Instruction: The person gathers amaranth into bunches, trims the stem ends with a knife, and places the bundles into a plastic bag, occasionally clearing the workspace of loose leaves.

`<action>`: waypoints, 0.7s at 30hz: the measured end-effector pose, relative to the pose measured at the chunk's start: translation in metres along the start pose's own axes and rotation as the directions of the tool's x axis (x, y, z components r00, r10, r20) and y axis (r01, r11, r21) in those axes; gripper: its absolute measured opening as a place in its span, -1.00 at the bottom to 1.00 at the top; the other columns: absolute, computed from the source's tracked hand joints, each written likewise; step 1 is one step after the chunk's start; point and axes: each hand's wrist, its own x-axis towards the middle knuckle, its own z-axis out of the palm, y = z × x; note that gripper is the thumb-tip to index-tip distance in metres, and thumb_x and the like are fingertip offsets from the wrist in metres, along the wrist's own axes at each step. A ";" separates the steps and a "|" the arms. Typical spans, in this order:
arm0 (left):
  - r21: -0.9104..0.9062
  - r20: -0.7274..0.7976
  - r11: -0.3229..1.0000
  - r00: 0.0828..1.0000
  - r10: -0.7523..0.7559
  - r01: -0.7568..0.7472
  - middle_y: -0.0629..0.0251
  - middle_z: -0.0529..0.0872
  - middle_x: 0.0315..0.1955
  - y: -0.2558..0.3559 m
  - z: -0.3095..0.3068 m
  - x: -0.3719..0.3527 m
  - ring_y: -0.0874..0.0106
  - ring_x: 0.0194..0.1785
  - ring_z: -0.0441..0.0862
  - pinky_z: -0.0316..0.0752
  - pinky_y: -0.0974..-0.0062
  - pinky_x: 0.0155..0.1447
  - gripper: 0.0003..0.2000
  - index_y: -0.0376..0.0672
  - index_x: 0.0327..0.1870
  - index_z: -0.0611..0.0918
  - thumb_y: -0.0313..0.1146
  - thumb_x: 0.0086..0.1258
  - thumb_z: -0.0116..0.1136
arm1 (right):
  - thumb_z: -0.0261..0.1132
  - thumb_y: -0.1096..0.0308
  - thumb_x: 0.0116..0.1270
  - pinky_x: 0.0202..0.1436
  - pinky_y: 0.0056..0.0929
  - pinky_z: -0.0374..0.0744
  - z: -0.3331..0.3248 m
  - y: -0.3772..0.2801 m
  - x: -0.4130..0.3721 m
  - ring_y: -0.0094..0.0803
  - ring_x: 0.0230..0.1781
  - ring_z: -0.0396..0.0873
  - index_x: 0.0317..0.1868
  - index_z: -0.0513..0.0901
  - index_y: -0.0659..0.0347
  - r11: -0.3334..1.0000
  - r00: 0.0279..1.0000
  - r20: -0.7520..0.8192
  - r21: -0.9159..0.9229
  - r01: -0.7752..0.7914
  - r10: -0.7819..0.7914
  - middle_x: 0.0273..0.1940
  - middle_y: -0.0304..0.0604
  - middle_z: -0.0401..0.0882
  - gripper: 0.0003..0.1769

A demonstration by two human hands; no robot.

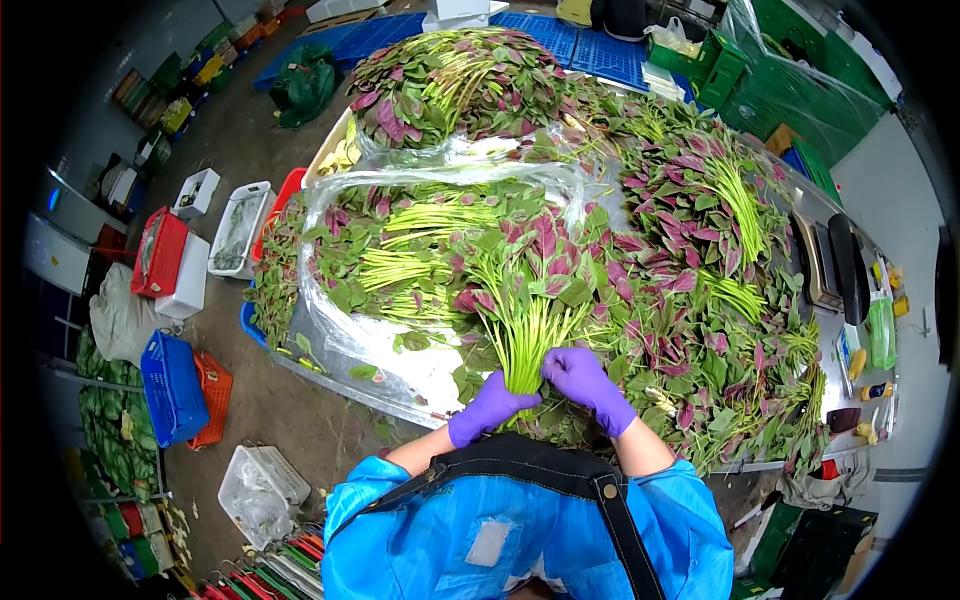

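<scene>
A bunch of red amaranth [527,325] stands fanned out in front of me, its leaves pointing away and its pale green stems toward me. My left hand [492,408], in a purple glove, is closed round the lower stems. Against their right side is my right hand [585,378], also gloved, its fingers curled in; what they pinch is hidden. Just beyond, more amaranth bunches [415,268] lie on a clear plastic bag [325,290]. Loose amaranth [690,360] covers the table to the right of my hands.
A tall amaranth heap [455,85] sits at the far end of the metal table [345,385]. At the right edge is a black-topped device [830,260], perhaps a scale. Blue [172,388] and white crates [262,490] stand on the floor to the left.
</scene>
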 end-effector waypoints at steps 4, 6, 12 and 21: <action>-0.073 0.000 0.997 1.000 0.009 -0.009 0.36 0.64 -0.35 -0.003 -0.001 0.005 0.56 -0.29 0.54 0.45 0.57 -0.17 -0.63 -0.26 -0.14 0.55 -0.46 -0.02 0.34 | 0.30 0.24 0.04 -0.46 -0.37 0.43 -0.024 -0.003 -0.006 -0.34 -0.60 0.49 -0.52 0.54 0.16 0.969 0.958 0.281 -0.217 0.118 -0.054 -0.64 -0.16 0.47 -0.81; 0.050 -0.026 0.998 0.999 -0.034 0.035 0.34 0.65 -0.35 -0.010 -0.004 0.008 0.55 -0.30 0.56 0.46 0.55 -0.19 -0.65 -0.25 -0.14 0.56 -0.42 0.01 0.33 | 0.34 0.20 0.02 -0.49 -0.41 0.41 -0.046 -0.017 -0.009 -0.39 -0.62 0.46 -0.48 0.55 0.16 0.937 0.921 0.390 -0.318 0.147 -0.012 -0.65 -0.18 0.46 -0.78; 0.433 -0.056 0.901 0.998 0.040 -0.012 0.32 0.67 -0.35 -0.012 0.004 0.004 0.52 -0.32 0.58 0.48 0.51 -0.20 -0.65 -0.25 -0.14 0.57 -0.34 0.03 0.30 | 0.37 0.05 -0.01 -0.55 -0.43 0.42 -0.033 -0.040 0.008 -0.34 -0.67 0.46 -0.45 0.53 0.15 0.999 0.996 -0.068 0.002 -0.054 0.054 -0.68 -0.23 0.43 -0.65; -0.023 0.060 1.000 0.998 -0.014 0.016 0.36 0.61 -0.32 0.004 0.006 -0.002 0.54 -0.27 0.54 0.46 0.52 -0.13 -0.62 -0.26 -0.11 0.53 -0.44 -0.01 0.32 | 0.30 0.28 0.10 -0.50 -0.42 0.47 -0.011 -0.016 0.004 -0.31 -0.59 0.50 -0.32 0.58 0.17 0.969 0.964 -0.256 0.211 0.131 -0.075 -0.55 -0.19 0.51 -0.82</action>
